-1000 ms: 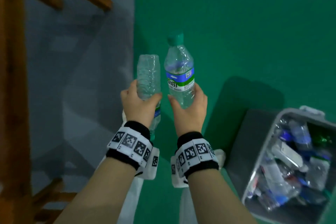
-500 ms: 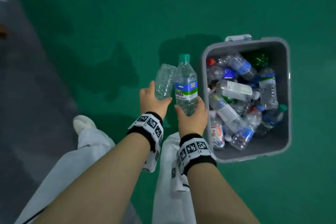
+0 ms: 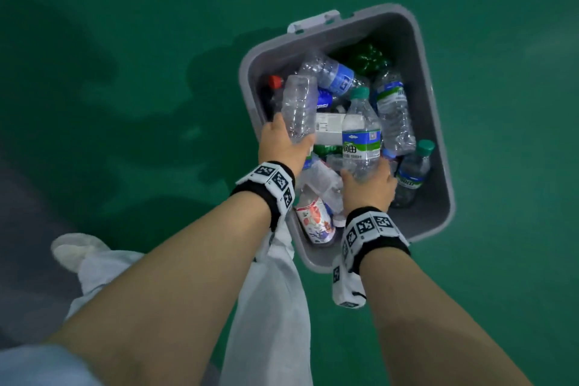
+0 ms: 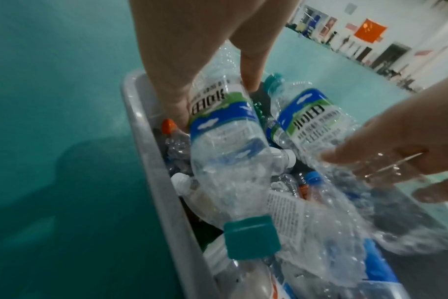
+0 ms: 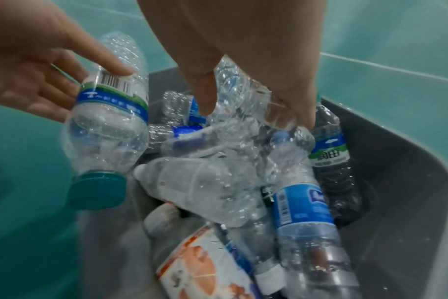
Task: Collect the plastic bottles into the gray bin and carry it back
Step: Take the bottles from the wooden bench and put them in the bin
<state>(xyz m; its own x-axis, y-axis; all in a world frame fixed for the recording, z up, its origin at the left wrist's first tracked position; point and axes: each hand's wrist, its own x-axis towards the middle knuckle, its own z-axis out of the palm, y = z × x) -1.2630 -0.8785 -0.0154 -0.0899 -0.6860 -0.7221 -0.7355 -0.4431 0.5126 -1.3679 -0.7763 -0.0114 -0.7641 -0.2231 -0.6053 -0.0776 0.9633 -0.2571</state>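
Observation:
The gray bin (image 3: 391, 34) stands on the green floor, holding several plastic bottles. My left hand (image 3: 288, 138) grips a clear bottle (image 3: 299, 103) upside down over the bin's left edge. Its teal cap (image 4: 251, 236) points back toward the left wrist camera. My right hand (image 3: 365, 175) grips the base of a green-capped bottle with a blue and green label (image 3: 360, 131), upright above the pile. In the right wrist view, my right hand (image 5: 256, 109) is wrapped round clear plastic, and my left hand (image 5: 77, 87) holds its bottle (image 5: 108, 125) beside it.
Green floor (image 3: 125, 41) surrounds the bin, with a grey strip (image 3: 18, 229) at the left. My white trousers and shoe (image 3: 73, 252) are just left of the bin's near corner. An orange-printed container (image 3: 315, 222) lies at the bin's near end.
Both hands have carried their bottles to the right, from beside wooden furniture to above the bin. The view has swung down onto the bin.

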